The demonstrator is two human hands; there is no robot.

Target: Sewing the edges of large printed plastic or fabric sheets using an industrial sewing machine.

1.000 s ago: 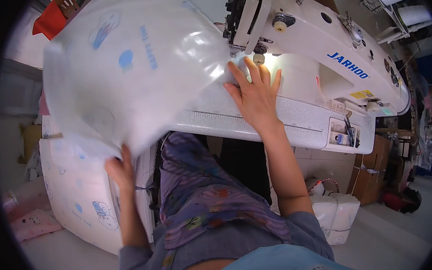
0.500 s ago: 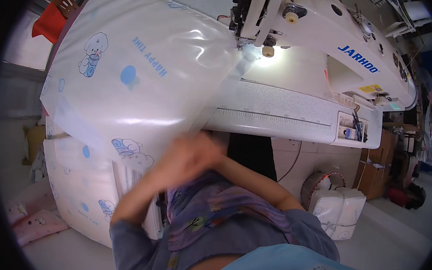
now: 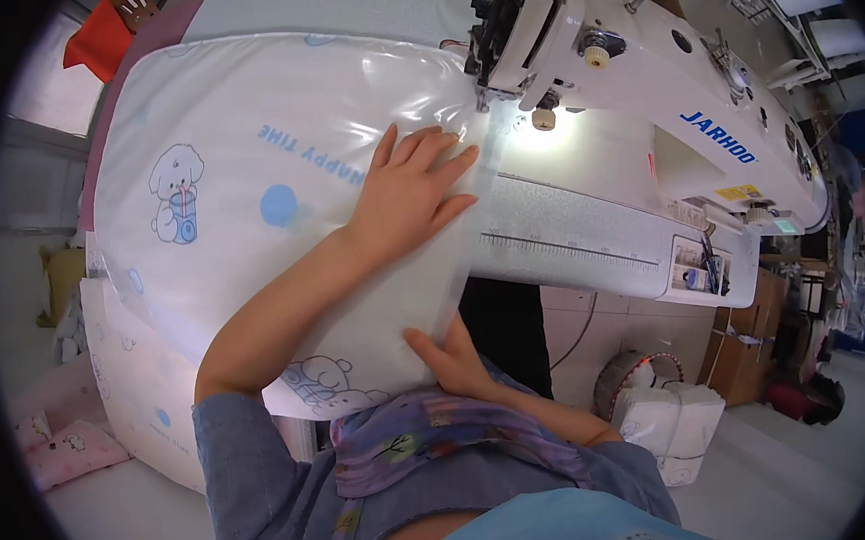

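Observation:
A glossy white plastic-like sheet (image 3: 241, 253), printed with blue dots and cartoon puppies, spreads across the table left of a white sewing machine (image 3: 640, 85). Its right edge runs up to the lit needle area, where the presser foot is hard to make out. My left hand (image 3: 402, 192) lies flat on top of the sheet with fingers spread, close to that edge and just short of the needle. Lower down, my right hand (image 3: 456, 361) grips the sheet's near right edge, thumb on top and the other fingers mostly hidden beneath it.
A ruler scale (image 3: 561, 246) runs along the machine bed's front edge, with a small parts tray (image 3: 698, 266) at its right end. More printed material (image 3: 144, 370) hangs at the left. Tied white bundles (image 3: 669, 419) and a round basket (image 3: 626, 377) stand on the floor at right.
My hands, together and blurred by my lap before, are now apart: the left flat on the sheet near the needle, the right on its near edge. The sheet has turned and lies flatter.

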